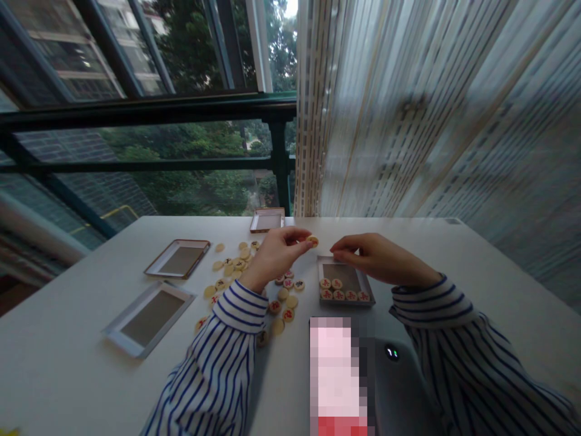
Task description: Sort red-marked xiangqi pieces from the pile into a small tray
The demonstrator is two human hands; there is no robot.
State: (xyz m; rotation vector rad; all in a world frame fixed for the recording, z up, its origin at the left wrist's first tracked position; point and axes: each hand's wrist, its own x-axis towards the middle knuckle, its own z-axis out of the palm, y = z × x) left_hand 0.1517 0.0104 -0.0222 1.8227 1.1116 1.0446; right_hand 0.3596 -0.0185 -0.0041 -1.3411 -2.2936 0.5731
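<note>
In my left hand [279, 254], a round Chinese chess piece [312, 241] is pinched between thumb and fingers, held above the table. Loose Chinese chess pieces [238, 264] lie scattered beneath and around that hand; some are plain side up, others show red or dark characters, and my forearm hides part of them. My right hand [374, 255] hovers over the far right part of a shallow open box [340, 274]. Its fingers are drawn together near the thumb, with nothing visible between them. Several red-marked pieces [338, 295] sit in two rows along the box's near side.
Two shallow trays or lids, one brown-rimmed [180, 259] and one white-rimmed [149, 319], lie at the left. Another open box part [267, 220] is at the table's far edge. Nearer me are a pixelated object [338, 375] and a grey device with a lit display [392, 352].
</note>
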